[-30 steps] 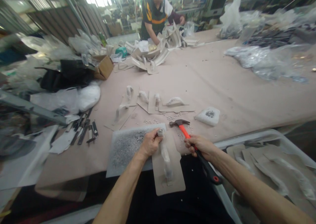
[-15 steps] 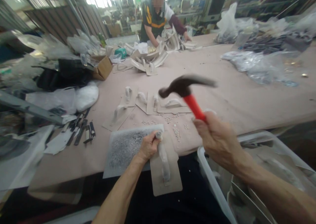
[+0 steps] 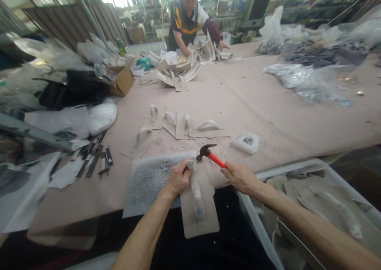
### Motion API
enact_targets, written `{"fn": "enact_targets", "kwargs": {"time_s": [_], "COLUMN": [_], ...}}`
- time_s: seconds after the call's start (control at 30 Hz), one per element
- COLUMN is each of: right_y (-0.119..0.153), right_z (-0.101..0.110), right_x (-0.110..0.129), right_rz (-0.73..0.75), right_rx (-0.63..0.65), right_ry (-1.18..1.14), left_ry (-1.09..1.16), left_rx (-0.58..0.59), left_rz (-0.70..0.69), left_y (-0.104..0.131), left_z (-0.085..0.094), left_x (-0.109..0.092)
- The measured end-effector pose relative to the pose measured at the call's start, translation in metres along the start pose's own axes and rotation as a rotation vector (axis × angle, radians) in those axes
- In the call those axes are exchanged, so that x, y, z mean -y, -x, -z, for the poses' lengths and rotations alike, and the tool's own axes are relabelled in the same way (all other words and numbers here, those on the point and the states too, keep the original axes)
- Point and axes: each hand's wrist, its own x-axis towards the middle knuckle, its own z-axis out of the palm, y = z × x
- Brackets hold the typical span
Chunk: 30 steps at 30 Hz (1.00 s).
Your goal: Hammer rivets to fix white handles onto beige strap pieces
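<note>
My left hand is closed round a short metal punch, its round top facing up. Under it lies a beige panel with a handle wrapped in clear plastic. The panel's upper end rests on a white board covered in dark marks, and its lower end juts past the table edge. A claw hammer with a red grip is in my right hand. Its dark head is just right of the punch top, close to it; whether they touch I cannot tell.
Several beige panels with wrapped handles lie beyond the board, near scattered small white bits. A small bag of metal pieces sits right. A white bin of panels stands at lower right. Dark strips lie left. Opposite, a person handles panels.
The hammer has come down from high above the table to beside the punch, and my right hand has dropped with it. My left hand stays on the punch. The small bag is uncovered.
</note>
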Motion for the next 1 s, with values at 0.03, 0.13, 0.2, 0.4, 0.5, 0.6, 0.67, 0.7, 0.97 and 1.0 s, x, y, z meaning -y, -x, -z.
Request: {"fn": "enact_targets", "kwargs": {"time_s": [0.03, 0.13, 0.2, 0.4, 0.5, 0.6, 0.67, 0.7, 0.97, 1.0], "right_y": [-0.005, -0.012, -0.006, 0.019, 0.020, 0.020, 0.021, 0.021, 0.039, 0.043], "right_z": [-0.008, -0.025, -0.029, -0.039, -0.042, -0.033, -0.027, -0.025, -0.054, -0.056], "right_x": [-0.005, -0.005, 0.008, 0.076, 0.098, 0.106, 0.107, 0.106, 0.113, 0.115], "right_rz": [-0.029, 0.034, 0.247, 0.926, 0.777, 0.481, 0.318, 0.258, 0.012, 0.008], "right_rx": [0.003, -0.112, -0.241, -0.039, -0.095, -0.145, -0.108, -0.086, 0.036, 0.041], "right_ry": [0.034, 0.116, 0.096, 0.214, 0.309, 0.280, 0.201, 0.151, -0.062, -0.083], "left_ry": [0.008, 0.028, 0.046, 0.193, 0.442, 0.557, 0.495, 0.454, 0.326, 0.318], "left_rx": [-0.005, -0.021, -0.021, -0.107, -0.374, -0.588, -0.568, -0.537, -0.259, -0.238], "left_rz": [0.009, 0.024, 0.021, 0.140, 0.233, 0.153, 0.067, 0.037, 0.149, 0.158], "left_y": [0.000, 0.000, 0.000, -0.007, -0.017, -0.023, -0.020, -0.018, 0.002, 0.003], "left_z": [0.000, 0.001, 0.001, -0.005, 0.004, 0.028, 0.042, 0.046, 0.003, -0.002], "left_x": [0.000, 0.000, 0.001, 0.005, -0.007, -0.033, -0.052, -0.059, -0.024, -0.016]}}
